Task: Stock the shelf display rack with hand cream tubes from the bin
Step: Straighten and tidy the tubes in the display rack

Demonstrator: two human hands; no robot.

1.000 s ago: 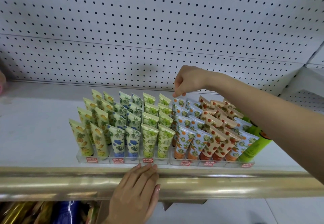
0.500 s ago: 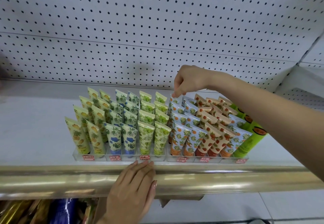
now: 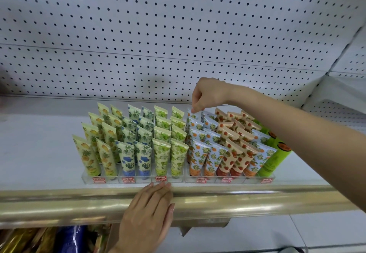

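Note:
A clear acrylic display rack [image 3: 138, 180] stands on the white shelf, filled with rows of upright hand cream tubes: yellow, blue-flowered, green, orange-flowered and strawberry prints. My right hand [image 3: 208, 94] reaches over the back row and pinches the top of a light blue orange-flowered tube [image 3: 191, 114] in the rearmost slot. My left hand [image 3: 148, 213] lies flat, fingers together, on the gold shelf edge just in front of the rack. The bin is out of view.
A gold rail [image 3: 257, 201] runs along the shelf front. Taller green tubes [image 3: 275, 157] stand at the rack's right end. White pegboard [image 3: 178, 34] backs the shelf. Shiny packets [image 3: 39, 239] sit on the shelf below at left.
My right hand stays at the back-row tube with little shift. The view has drifted slightly, and my left hand remains on the rail.

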